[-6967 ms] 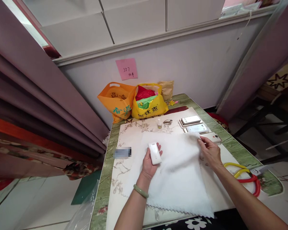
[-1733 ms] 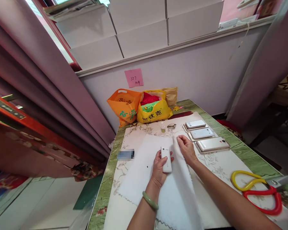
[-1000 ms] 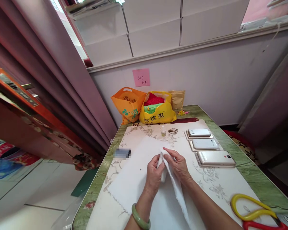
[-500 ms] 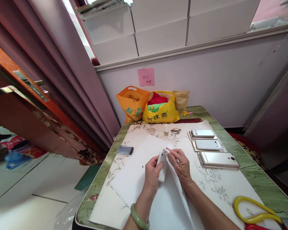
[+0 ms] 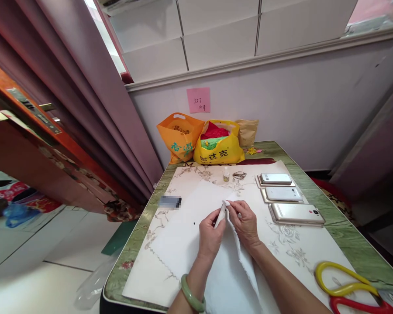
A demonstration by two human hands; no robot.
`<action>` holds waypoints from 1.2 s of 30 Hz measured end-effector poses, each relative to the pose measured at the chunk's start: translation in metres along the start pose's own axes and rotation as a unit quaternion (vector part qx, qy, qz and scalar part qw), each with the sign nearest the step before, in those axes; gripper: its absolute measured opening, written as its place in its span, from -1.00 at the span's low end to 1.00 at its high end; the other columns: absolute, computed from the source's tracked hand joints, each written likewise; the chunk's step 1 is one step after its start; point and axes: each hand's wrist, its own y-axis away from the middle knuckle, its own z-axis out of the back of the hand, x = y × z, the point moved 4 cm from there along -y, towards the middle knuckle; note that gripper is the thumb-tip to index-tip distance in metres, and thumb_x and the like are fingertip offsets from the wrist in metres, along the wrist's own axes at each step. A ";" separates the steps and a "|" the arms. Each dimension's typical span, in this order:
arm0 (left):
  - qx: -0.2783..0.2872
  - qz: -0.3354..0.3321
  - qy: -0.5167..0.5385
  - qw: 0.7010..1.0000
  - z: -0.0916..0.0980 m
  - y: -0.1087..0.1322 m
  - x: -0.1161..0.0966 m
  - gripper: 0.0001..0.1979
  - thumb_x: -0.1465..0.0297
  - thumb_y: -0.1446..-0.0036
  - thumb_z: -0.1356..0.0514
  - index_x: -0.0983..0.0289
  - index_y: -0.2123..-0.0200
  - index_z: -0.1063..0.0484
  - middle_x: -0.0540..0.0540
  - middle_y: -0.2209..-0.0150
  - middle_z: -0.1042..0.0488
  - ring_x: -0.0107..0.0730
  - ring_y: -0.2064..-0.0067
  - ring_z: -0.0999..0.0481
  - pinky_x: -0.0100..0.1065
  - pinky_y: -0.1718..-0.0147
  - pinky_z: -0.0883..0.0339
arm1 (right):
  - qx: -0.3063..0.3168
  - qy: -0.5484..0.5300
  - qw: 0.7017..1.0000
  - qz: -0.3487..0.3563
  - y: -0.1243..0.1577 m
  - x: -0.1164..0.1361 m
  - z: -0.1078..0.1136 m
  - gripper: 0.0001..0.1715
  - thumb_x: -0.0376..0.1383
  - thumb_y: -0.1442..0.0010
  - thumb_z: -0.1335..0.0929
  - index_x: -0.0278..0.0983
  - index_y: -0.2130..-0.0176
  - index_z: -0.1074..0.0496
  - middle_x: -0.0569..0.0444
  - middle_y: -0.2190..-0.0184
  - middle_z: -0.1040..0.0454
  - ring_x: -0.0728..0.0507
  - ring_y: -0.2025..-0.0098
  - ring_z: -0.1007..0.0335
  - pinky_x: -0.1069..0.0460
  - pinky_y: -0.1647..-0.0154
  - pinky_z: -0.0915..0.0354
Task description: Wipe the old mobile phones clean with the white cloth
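A white phone (image 5: 219, 216)'s held over the white cloth (image 5: 180, 222) on the desk (image 5: 342, 231), left-hand grip (image 5: 211, 233) wrapped snugly round it; the cloth's edge is pinched right by it in the right-hand grip (image 5: 245, 223). More phones (image 5: 294, 212) are laid out further right, a yellow bag (image 5: 216, 155)'s parked behind.

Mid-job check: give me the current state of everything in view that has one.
White phone: held, tilted
White cloth: partly flat, right side raised
Left hand: closed on the white phone
Right hand: pinching the white cloth's raised edge
Other phones: lying flat, stacked in three groups
Scissors: lying down; blades cut off by frame
Glasses: lying down
Small bottle: upright
Orange bag: upright, open
Yellow bag: open, stuffed
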 end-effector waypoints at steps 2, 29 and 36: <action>-0.004 -0.047 -0.104 0.994 -0.001 -0.003 0.001 -0.68 0.46 -0.01 -0.19 0.18 0.13 -0.55 0.12 0.18 -0.56 -0.18 0.13 -0.48 -0.20 0.07 -0.30 | 0.003 0.001 1.000 -0.005 0.000 -0.004 -0.001 -0.70 -0.17 -0.28 -0.30 -0.20 0.08 -0.53 0.03 0.30 -0.44 -0.05 0.35 -0.39 0.05 0.31 -0.35; -0.035 -0.141 -0.300 0.943 0.039 0.028 0.024 -0.88 0.49 -0.08 -0.14 0.21 0.29 -0.43 0.05 0.39 -0.40 -0.32 0.33 -0.39 -0.33 0.30 -0.29 | 0.122 0.059 0.987 0.092 0.015 0.010 -0.016 -0.70 -0.18 -0.29 -0.29 -0.11 0.05 -0.53 0.04 0.30 -0.45 -0.07 0.29 -0.42 0.05 0.26 -0.37; -0.022 -0.149 -0.308 0.939 0.037 0.028 0.026 -0.85 0.52 -0.10 -0.11 0.21 0.29 -0.42 0.07 0.38 -0.39 -0.30 0.30 -0.37 -0.33 0.30 -0.25 | 0.129 0.131 0.974 0.133 0.006 0.004 -0.013 -0.76 -0.19 -0.28 -0.32 -0.09 0.14 -0.57 0.05 0.35 -0.51 -0.11 0.30 -0.40 -0.01 0.22 -0.29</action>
